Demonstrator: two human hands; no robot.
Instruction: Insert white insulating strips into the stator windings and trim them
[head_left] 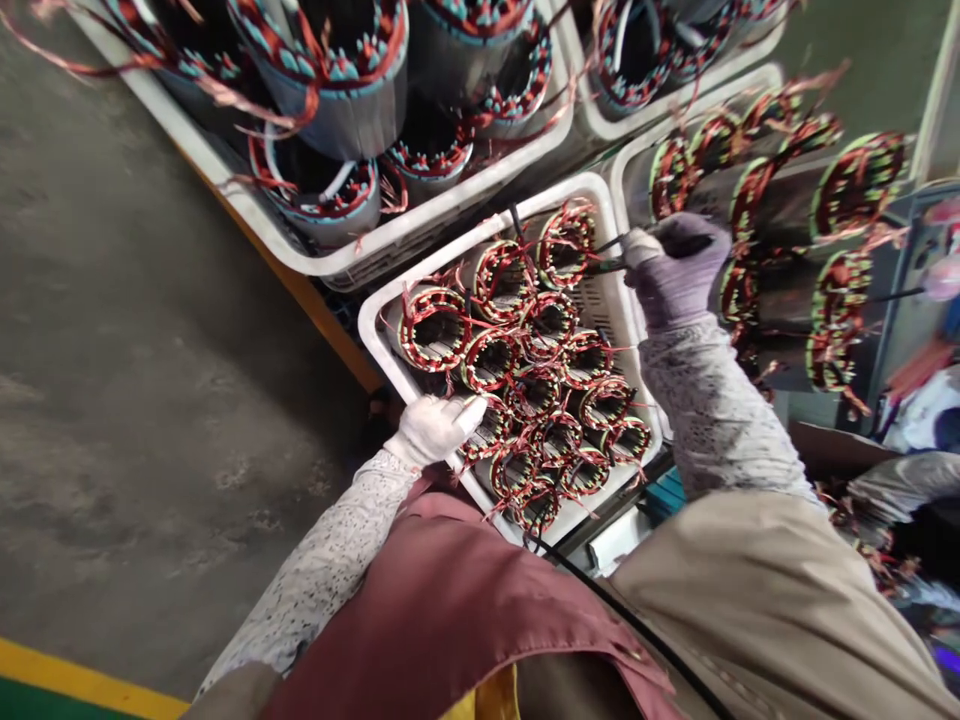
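Note:
A white plastic crate (600,195) in front of me holds several upright motor stators (435,330), metal cylinders with red windings and loose wire ends at their tops. My left hand (431,430), in a white glove, is closed over the crate's near left rim. Its thumb reaches in against one stator (491,428); the other fingers are partly hidden. My right hand (679,268), in a purple glove with pale fingertips, is closed just beyond the crate's right rim. Dark thin strands (611,262) run from its fingertips toward the far right stator (566,245); what they belong to is unclear.
A larger crate (315,262) with bigger, blue-edged stators stands at upper left. More stators (772,300) lie on their sides in a crate at right. Another person's sleeve (900,485) shows at the right edge. Grey floor (165,420) lies to the left.

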